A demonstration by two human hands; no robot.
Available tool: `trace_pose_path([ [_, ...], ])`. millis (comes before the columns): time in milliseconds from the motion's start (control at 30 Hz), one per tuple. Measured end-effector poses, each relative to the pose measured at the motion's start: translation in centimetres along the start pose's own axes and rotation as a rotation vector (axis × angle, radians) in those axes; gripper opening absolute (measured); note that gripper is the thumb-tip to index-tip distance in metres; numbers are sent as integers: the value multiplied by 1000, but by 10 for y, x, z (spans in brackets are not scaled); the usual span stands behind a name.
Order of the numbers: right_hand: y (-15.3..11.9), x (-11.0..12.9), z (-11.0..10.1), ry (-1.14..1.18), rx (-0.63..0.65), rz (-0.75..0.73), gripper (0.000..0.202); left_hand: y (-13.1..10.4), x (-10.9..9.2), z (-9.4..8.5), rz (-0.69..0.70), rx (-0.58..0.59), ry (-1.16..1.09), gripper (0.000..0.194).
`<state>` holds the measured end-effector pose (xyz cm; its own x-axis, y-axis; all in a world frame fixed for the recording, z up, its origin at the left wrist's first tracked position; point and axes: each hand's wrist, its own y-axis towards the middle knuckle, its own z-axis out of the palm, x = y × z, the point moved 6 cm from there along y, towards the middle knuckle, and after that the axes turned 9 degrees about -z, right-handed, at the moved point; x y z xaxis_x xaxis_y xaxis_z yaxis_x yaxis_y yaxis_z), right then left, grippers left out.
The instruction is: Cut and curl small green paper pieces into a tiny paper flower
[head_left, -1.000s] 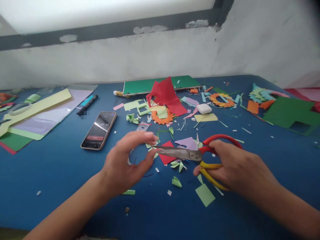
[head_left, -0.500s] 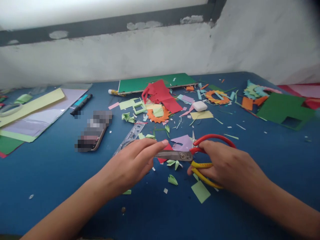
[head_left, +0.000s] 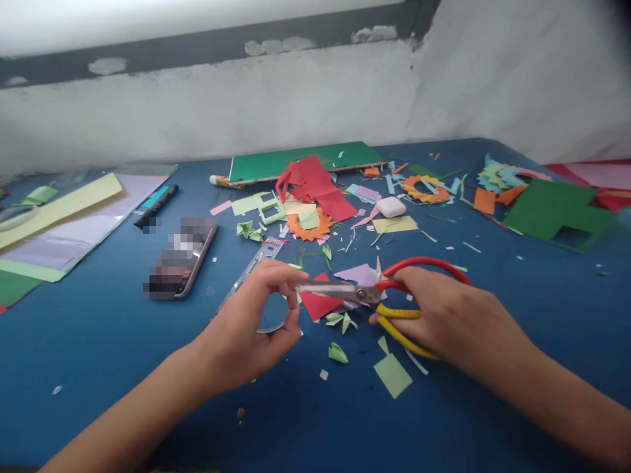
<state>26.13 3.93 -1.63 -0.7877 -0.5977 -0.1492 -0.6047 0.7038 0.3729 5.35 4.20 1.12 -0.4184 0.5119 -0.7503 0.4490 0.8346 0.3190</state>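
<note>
My right hand (head_left: 453,312) is wrapped round the red and yellow handles of the scissors (head_left: 362,293), whose blades point left. Fingertips of my left hand (head_left: 256,315) curl at the blade tips; whether they pinch something small there I cannot make out. Behind the left hand lie a clear ruler (head_left: 249,266) and a round, clear item (head_left: 271,328), partly hidden. Under the blades rests a red paper piece (head_left: 318,302), with a purple scrap (head_left: 355,274) beyond it. A pale green square (head_left: 393,376) lies in front, below the scissors.
A phone (head_left: 185,259), a black marker (head_left: 156,205) and layered paper sheets (head_left: 64,230) are on the left. Further back are a green board (head_left: 296,161), red paper (head_left: 315,187), orange rings (head_left: 310,225) and a white case (head_left: 391,207). Dark green paper (head_left: 552,213) lies right.
My left hand's fingers have curled from an extended pose into a loop at the blade tips. The red piece under the blades shows more fully. The view has shifted slightly.
</note>
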Motion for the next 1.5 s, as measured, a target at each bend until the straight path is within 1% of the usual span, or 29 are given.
trace_pose_path([
  [67,-1,-12,2,-7,21,81,39,0,4,-2,-84,-27,-121,45],
  [167,-1,-28,6,53,45,165,36,0,9,2,-187,7,-233,40],
  [267,-1,-41,11,168,57,216,35,-1,14,9,-266,43,-269,41],
  [367,-2,-51,16,220,74,248,35,-3,20,17,-350,82,-279,41],
  [500,-4,-62,20,204,80,283,35,-6,24,22,-410,110,-346,40],
  [600,-4,-69,25,191,106,303,38,-7,25,23,-442,108,-417,40],
  [700,-3,-71,29,189,132,289,38,-7,24,23,-461,88,-488,42],
  [767,0,-67,24,173,127,280,38,-6,23,23,-462,71,-533,42],
  [800,2,-63,18,159,108,283,36,-5,22,22,-463,69,-553,42],
  [867,8,-48,2,161,46,283,29,-5,21,23,-467,79,-586,42],
  [900,11,-38,-8,230,-20,271,21,-5,20,23,-472,87,-597,43],
  [933,15,-24,-17,350,-65,227,17,-5,20,24,-476,95,-607,44],
  [1000,25,9,-29,574,-85,62,11,-6,19,25,-482,105,-619,44],
  [1033,28,22,-33,632,-89,15,6,-6,19,26,-481,105,-623,44],
  [1067,31,33,-37,655,-108,-21,7,-6,19,27,-478,105,-626,44],
  [1133,35,48,-37,664,-107,-81,8,-6,19,28,-460,104,-632,43],
  [1200,37,53,-35,644,-121,-115,9,-7,19,29,-447,108,-645,43],
  [1300,36,52,-31,643,-140,-125,9,-8,20,31,-453,123,-666,42],
  [1500,33,52,-22,702,-113,-123,9,-8,19,37,-480,159,-664,43],
])
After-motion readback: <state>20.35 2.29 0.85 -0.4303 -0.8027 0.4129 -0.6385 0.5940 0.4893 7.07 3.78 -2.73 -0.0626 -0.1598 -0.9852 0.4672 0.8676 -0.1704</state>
